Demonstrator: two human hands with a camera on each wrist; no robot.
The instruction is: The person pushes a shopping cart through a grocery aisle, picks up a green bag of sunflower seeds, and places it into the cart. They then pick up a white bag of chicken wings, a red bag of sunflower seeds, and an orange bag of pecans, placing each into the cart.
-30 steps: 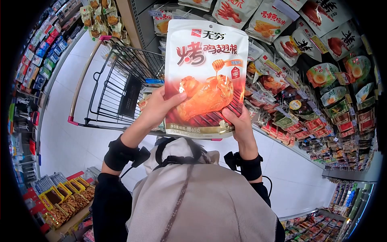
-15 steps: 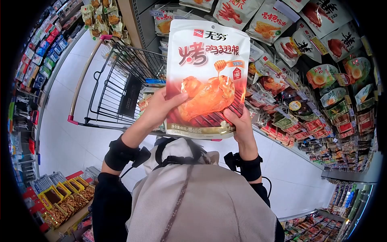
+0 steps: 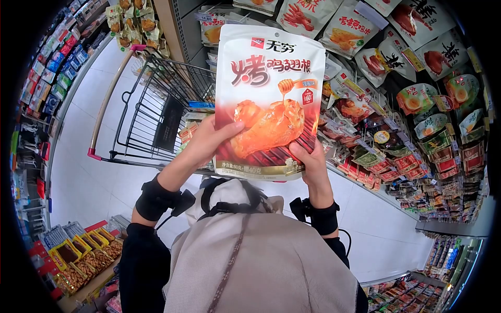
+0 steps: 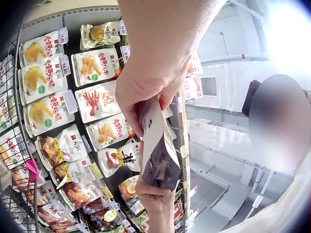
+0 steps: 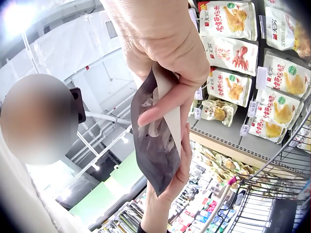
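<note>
A white and red snack pouch (image 3: 269, 104) with roasted chicken pictured on its front is held upright between both hands in the head view. The left hand (image 3: 205, 140) grips its left edge, thumb lying across the front. Lower down on the right edge, the right hand (image 3: 312, 159) pinches it, thumb also in front and fingers hidden behind. From below, the pouch's dark folded bottom (image 4: 163, 167) shows in the left wrist view, with the left hand (image 4: 150, 77) round one edge. In the right wrist view the right hand (image 5: 167, 58) holds the pouch (image 5: 155, 141) by its side.
A wire shopping cart (image 3: 151, 117) with goods in it stands just beyond the left hand. Shelves of hanging snack packets (image 3: 396, 125) fill the right side. Snack packs (image 3: 86, 253) sit on a low display at lower left, and white floor (image 3: 78, 177) runs between.
The pouch has shifted very slightly right in the head view, with both hands keeping their hold on its edges. Otherwise the scene looks the same.
</note>
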